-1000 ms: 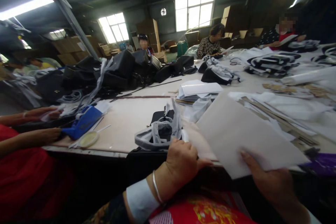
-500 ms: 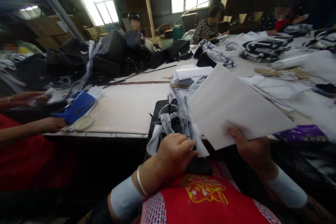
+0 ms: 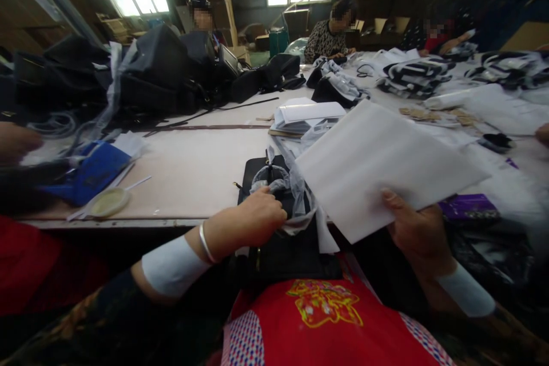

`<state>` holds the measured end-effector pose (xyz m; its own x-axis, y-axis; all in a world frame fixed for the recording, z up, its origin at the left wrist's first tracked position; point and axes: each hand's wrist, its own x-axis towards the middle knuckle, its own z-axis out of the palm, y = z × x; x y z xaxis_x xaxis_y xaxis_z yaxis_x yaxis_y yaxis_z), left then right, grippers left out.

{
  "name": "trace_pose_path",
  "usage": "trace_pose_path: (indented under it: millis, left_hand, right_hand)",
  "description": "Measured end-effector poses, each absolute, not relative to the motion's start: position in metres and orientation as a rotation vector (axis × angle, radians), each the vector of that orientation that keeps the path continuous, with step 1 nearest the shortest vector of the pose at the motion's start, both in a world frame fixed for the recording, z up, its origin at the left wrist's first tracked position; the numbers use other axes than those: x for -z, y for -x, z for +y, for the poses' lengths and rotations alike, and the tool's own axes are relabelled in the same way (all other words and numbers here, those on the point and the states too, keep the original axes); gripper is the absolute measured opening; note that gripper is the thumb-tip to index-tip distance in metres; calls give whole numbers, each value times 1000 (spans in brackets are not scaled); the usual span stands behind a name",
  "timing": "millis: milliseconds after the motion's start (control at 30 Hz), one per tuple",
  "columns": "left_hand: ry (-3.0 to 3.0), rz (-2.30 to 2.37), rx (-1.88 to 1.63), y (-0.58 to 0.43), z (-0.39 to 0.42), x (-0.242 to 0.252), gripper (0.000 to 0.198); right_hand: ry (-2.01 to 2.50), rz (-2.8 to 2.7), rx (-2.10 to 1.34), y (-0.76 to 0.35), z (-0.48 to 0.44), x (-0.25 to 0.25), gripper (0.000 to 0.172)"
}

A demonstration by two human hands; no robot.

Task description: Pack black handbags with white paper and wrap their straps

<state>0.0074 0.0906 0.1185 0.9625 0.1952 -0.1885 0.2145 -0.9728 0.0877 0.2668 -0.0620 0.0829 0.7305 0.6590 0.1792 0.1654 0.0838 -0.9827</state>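
A black bag [image 3: 300, 254] lies in front of me, partly over the table edge and partly against my apron. Its handle and straps are wrapped in thin, translucent white plastic. My left hand [image 3: 259, 217] is closed over the bag's middle, fingers curled on a wrapped strap [image 3: 302, 218]; the fingertips are partly hidden. To the right, my right hand [image 3: 414, 229] grips a large white sheet [image 3: 381, 166] by its lower edge, thumb on top. The sheet is held tilted above the table and covers part of what lies behind it.
Behind the bag stands a stack of white sheets [image 3: 309, 114]. Black bags [image 3: 158, 68] are piled at the back left. A blue container [image 3: 92, 168] and a shallow dish [image 3: 109, 202] with a stick lie left. A purple package [image 3: 469, 209] is at right. Co-workers sit around the table [image 3: 201, 166].
My left hand has moved up and left along the bag, uncovering its lower part and a zipper. My right hand still holds the white sheet. The view has shifted slightly.
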Motion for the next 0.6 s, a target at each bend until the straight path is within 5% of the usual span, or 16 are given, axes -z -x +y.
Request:
trace_pose_path:
  millis: [200,333,467,600]
  left_hand:
    - [-2803,591,-28,-35,204,-164,16]
    - [-2864,1280,-458,-55,259,-158,30]
    - [-2879,1460,-904,-43,236,-130,59]
    - [-2622,1510,-840,6,162,-86,52]
  right_hand:
    - [1439,-578,-529,-300,-83,-87,46]
    - [1528,-619,-805,-301,-76,-70,53]
    - [1641,-785,-1157,-278,-53,-60,49]
    - [1637,-869,-1259,-266,-35,-49,52]
